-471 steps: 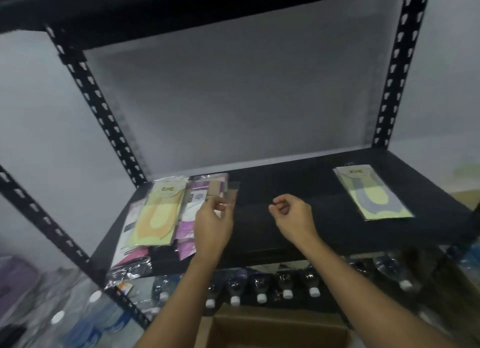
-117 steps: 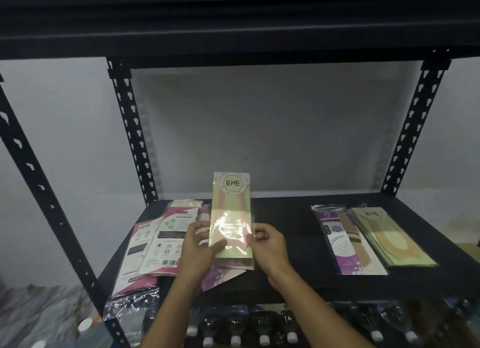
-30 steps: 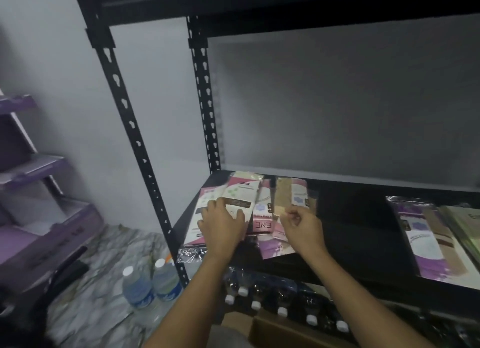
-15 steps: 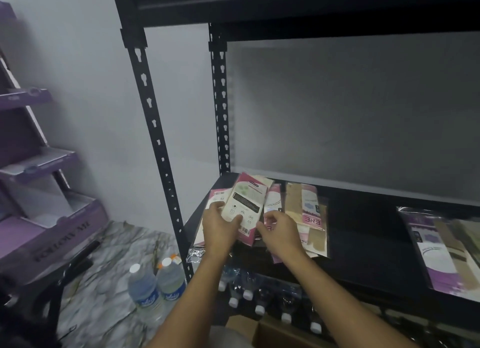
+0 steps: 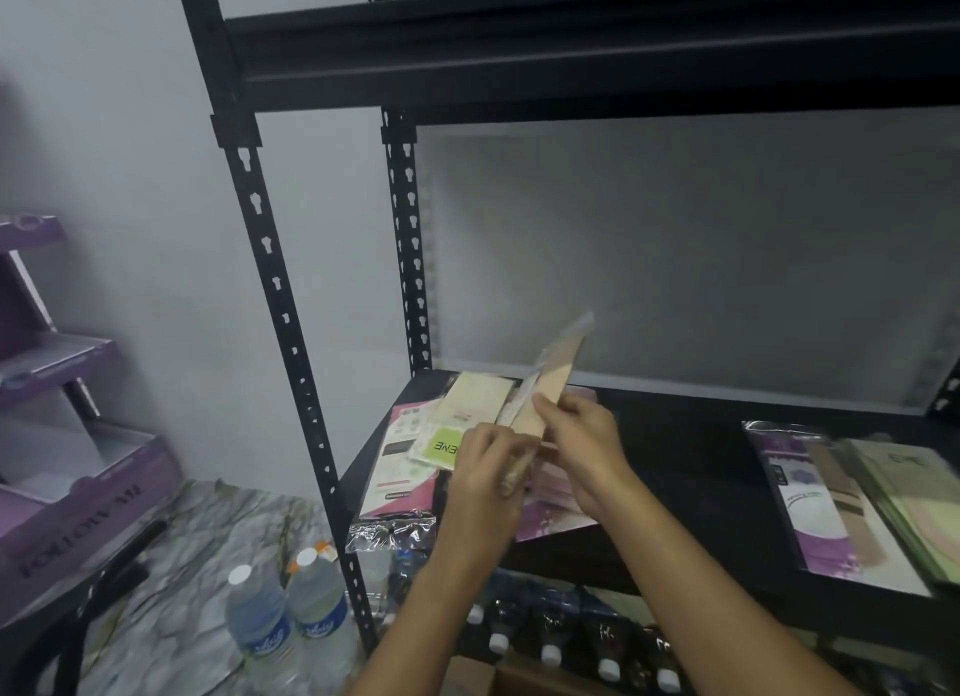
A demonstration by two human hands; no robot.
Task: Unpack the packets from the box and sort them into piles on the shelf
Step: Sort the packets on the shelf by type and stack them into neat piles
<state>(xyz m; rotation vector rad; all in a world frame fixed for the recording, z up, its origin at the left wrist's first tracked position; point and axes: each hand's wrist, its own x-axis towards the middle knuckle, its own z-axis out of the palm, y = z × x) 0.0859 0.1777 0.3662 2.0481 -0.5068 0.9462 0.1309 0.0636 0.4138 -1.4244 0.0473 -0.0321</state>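
The left hand [image 5: 483, 482] and right hand [image 5: 582, 441] pinch a beige packet [image 5: 558, 373] above the packet-strewn shelf [image 5: 675, 467].

Both arms are bare — the left forearm [image 5: 436, 591] and the right forearm [image 5: 711, 591] show uncovered skin all the way down to the bottom edge of the view. The left hand [image 5: 483, 469] and the right hand [image 5: 584, 435] are bare as well — slim wrists, fingernails too blurred to make out.
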